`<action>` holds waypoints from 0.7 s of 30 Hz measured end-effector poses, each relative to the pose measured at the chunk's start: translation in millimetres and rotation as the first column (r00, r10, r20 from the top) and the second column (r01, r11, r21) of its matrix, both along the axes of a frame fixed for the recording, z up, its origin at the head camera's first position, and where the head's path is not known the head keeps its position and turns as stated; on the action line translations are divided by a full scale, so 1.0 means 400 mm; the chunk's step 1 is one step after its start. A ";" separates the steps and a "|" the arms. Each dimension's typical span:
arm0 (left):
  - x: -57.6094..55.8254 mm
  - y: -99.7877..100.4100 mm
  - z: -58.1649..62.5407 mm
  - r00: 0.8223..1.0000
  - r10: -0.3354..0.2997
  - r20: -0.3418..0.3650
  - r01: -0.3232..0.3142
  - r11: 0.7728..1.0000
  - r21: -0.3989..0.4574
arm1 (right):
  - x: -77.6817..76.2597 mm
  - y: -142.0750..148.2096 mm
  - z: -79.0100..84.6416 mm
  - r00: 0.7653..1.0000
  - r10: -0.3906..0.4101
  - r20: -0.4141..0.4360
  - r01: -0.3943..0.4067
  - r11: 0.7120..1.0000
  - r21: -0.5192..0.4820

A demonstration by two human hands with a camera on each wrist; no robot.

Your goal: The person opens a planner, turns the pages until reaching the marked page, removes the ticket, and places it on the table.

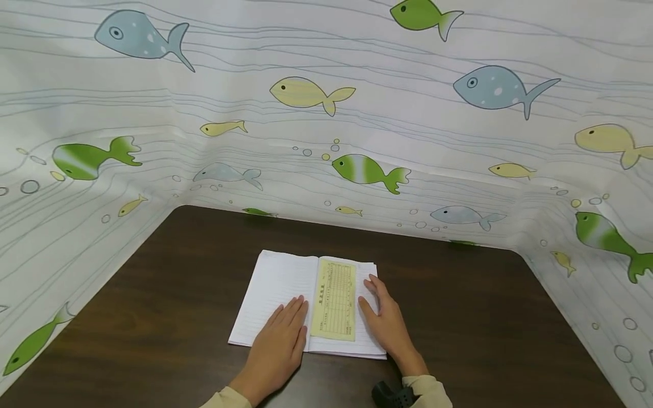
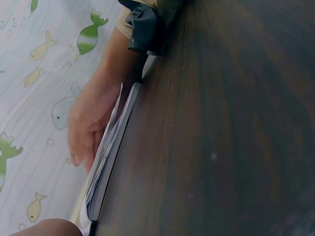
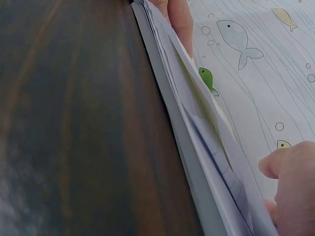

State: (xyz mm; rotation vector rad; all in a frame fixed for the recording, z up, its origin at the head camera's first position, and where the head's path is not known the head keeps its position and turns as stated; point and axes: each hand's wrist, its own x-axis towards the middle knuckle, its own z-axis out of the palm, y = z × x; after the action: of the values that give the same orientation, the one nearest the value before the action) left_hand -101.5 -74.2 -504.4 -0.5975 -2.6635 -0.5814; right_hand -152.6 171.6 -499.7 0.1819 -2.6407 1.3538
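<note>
An open notebook with lined pages lies on the table, and a yellow printed slip rests on its right page. My left hand lies flat on the left page beside the fold, its fingers straight and together. At the right page's outer edge is my right hand, thumb and fingers apart and loosely bent, with nothing seen between them. The left wrist view shows the right hand over the notebook's stacked pages. In the right wrist view, some pages stand slightly lifted from the others.
The dark wooden table extends around the notebook. A white sheet with printed fish rises along its back and sides. A black device sits at the right wrist.
</note>
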 end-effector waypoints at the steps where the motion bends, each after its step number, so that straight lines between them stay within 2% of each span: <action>1: 0.002 -0.002 -0.002 1.000 0.000 -0.008 0.000 1.000 0.000 | 0.002 -0.002 -0.003 1.000 -0.001 -0.005 0.001 1.000 0.001; 7: 0.000 -0.011 -0.008 0.998 -0.004 -0.062 0.002 1.000 -0.022 | -0.003 -0.006 -0.008 0.999 0.007 -0.039 -0.007 1.000 0.021; 13: -0.014 -0.014 0.006 0.997 0.000 -0.072 0.001 1.000 0.021 | -0.022 -0.007 0.020 0.998 0.049 -0.035 -0.049 0.999 0.004; 17: -0.025 -0.016 0.012 0.999 -0.012 -0.044 0.014 0.999 0.039 | -0.026 -0.009 0.028 0.999 0.045 -0.022 -0.045 0.999 0.014; 21: -0.011 -0.023 0.002 0.999 -0.032 0.021 0.031 0.999 0.023 | -0.005 -0.012 0.008 1.000 0.023 0.010 -0.023 0.999 0.024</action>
State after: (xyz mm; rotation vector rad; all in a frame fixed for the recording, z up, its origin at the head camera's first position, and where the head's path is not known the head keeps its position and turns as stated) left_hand -105.9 -83.3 -503.5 -0.6314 -2.6681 -0.6286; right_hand -154.6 166.7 -496.6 0.2102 -2.6721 1.3337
